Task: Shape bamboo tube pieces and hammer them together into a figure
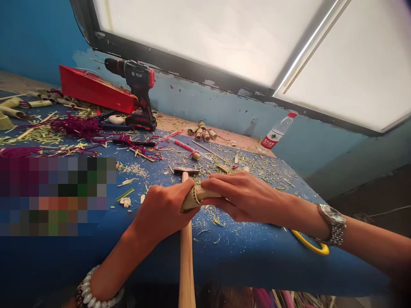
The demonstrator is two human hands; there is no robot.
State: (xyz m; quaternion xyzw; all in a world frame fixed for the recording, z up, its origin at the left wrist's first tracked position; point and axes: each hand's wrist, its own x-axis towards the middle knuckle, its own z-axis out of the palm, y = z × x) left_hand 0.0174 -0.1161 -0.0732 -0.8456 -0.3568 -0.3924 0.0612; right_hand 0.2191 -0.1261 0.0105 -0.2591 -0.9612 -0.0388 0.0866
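Note:
My left hand (pixel 163 211) is closed around the wooden handle of a hammer (pixel 186 256), whose dark metal head (pixel 186 171) lies on the blue-covered table (pixel 244 256) beyond my hands. A short split bamboo piece (pixel 197 196) lies across the handle, pressed there by my left thumb. My right hand (pixel 244 196) wraps its fingers around that piece from the right. Part of the handle is hidden under my hands. Shavings are scattered around both hands.
A cordless drill (pixel 138 85) stands at the back beside a red plastic dustpan (pixel 96 90). Purple fibres (pixel 75 126), bamboo rings (pixel 201 132) and a plastic water bottle (pixel 278 132) lie along the far side. A yellow loop (pixel 311 244) shows under my right forearm.

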